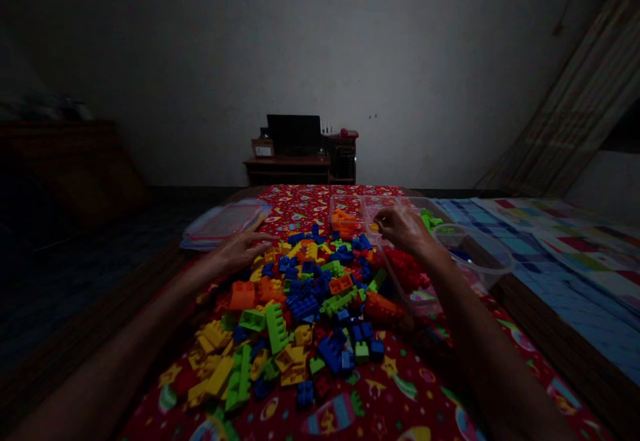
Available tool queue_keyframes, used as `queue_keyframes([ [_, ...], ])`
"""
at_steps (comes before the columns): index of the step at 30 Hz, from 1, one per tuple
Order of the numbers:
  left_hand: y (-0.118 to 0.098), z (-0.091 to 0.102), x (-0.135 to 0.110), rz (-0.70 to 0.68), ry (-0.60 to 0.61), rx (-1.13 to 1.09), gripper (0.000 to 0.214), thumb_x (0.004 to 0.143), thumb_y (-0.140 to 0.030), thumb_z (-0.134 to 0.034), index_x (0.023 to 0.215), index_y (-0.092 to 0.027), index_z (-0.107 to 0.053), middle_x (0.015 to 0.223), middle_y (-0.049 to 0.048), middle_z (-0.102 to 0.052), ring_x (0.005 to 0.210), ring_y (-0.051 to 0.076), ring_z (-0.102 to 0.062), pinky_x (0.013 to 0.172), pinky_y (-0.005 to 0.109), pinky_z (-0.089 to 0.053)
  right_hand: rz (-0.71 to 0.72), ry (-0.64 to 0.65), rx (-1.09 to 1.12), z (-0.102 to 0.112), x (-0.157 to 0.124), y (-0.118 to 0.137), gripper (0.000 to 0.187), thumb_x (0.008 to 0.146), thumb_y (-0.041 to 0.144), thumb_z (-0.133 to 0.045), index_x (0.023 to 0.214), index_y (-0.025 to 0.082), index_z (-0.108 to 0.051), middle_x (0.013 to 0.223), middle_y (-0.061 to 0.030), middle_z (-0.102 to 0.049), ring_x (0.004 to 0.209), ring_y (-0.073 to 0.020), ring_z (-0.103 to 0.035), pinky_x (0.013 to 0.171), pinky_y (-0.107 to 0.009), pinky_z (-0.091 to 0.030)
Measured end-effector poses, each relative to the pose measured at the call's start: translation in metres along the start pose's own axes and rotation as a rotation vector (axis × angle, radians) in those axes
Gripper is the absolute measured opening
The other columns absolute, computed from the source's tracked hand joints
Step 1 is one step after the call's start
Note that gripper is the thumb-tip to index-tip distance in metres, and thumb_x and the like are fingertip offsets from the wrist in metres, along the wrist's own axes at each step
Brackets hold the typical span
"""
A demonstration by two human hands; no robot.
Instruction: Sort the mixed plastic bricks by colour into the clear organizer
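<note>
A big heap of toy building bricks [305, 287] in blue, yellow, green, orange and red lies on a red patterned cloth [375, 394]. At the far left edge of the heap, my left hand [240, 251] rests with fingers stretched out and apart, holding nothing. My right hand [403, 224] hangs over a clear divided plastic box [395, 281], its fingers pinched on a small yellow toy brick [374, 227]. Orange bricks [344, 222] fill one compartment, red bricks [405, 267] another, and green bricks [430, 219] sit in a third, partly behind my hand.
Right of the box stands a round clear tub [475, 249] with some blue in it. Stacked clear lids [225, 222] lie at the back left. Beyond the cloth is a desk [287, 166] with a monitor [294, 134]. A checked bedspread [575, 247] covers the right side.
</note>
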State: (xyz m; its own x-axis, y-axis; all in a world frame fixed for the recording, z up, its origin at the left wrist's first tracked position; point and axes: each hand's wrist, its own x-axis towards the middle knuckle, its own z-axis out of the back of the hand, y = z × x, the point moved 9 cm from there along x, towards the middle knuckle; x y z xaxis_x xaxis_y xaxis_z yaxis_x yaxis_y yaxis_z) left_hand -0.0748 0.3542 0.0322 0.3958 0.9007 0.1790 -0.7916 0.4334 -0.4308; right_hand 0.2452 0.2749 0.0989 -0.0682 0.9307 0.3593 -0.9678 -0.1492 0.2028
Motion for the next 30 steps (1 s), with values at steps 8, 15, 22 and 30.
queue_keyframes([
  [8,-0.005,-0.025,-0.013,-0.082,0.123,-0.010,0.092,0.077,-0.080,-0.020,0.133,-0.013,-0.051,0.137,0.0113,-0.052,0.125,0.029,-0.048,0.106,0.038,-0.036,0.021,-0.049,-0.049,-0.006,0.001,-0.003,0.023,0.079,0.018,-0.047,0.064,0.015,-0.065,0.061,-0.0053,-0.063,0.053,-0.0098,-0.046,0.051,-0.025,-0.023],
  [15,-0.051,-0.036,-0.030,-0.235,0.280,-0.018,0.069,0.089,-0.065,-0.024,0.140,-0.022,-0.040,0.147,0.0047,-0.039,0.133,0.022,-0.038,0.111,0.034,-0.029,0.159,0.247,0.113,-0.016,-0.014,0.038,0.018,0.077,0.011,-0.050,0.075,0.015,-0.068,0.065,-0.0025,-0.063,0.057,-0.0101,-0.049,0.052,-0.022,-0.030],
  [22,-0.073,-0.039,-0.039,-0.292,0.260,-0.017,0.064,0.088,-0.060,-0.037,0.138,-0.021,-0.043,0.146,0.0073,-0.041,0.133,0.025,-0.038,0.110,0.038,-0.030,0.462,0.572,0.017,-0.046,-0.067,0.118,0.034,0.078,0.034,-0.065,0.108,0.018,-0.064,0.095,-0.0074,-0.066,0.080,-0.0170,-0.058,0.064,-0.025,-0.039],
  [30,-0.089,-0.034,-0.044,-0.411,0.263,-0.068,0.048,0.091,-0.052,-0.040,0.125,-0.024,-0.058,0.134,0.0051,-0.055,0.127,0.025,-0.045,0.106,0.037,-0.035,0.453,0.520,0.072,-0.053,-0.059,0.112,0.027,0.080,0.026,-0.064,0.107,0.019,-0.064,0.098,-0.0071,-0.066,0.088,-0.0178,-0.058,0.070,-0.025,-0.040],
])
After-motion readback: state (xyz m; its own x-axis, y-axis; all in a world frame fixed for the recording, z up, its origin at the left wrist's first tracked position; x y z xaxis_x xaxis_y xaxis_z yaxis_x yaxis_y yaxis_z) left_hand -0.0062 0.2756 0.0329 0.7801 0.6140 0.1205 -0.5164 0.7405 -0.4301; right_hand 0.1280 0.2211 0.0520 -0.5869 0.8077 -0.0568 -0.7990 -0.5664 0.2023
